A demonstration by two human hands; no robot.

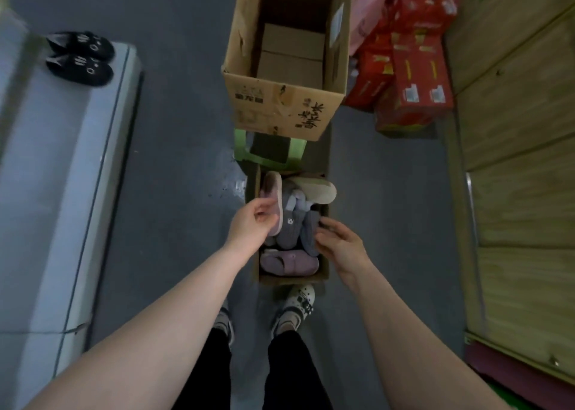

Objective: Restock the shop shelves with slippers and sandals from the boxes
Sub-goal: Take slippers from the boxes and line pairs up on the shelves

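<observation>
A low cardboard box (324, 269) on the floor in front of my feet holds several plush slippers in pink, grey and mauve. My left hand (252, 226) grips a pink slipper (273, 191) that stands on edge at the box's left side. My right hand (339, 243) pinches a grey slipper (309, 232) in the middle of the box. A mauve slipper (289, 263) lies at the near end. A pair of black cat-face slippers (82, 58) sits on the white shelf (56, 176) at the left.
A tall open carton (280, 104) with small boxes inside stands on a green stool (245, 151) just beyond the low box. Red packages (407, 76) are stacked at the right, beside wooden panels (522, 160). Grey floor runs between shelf and boxes.
</observation>
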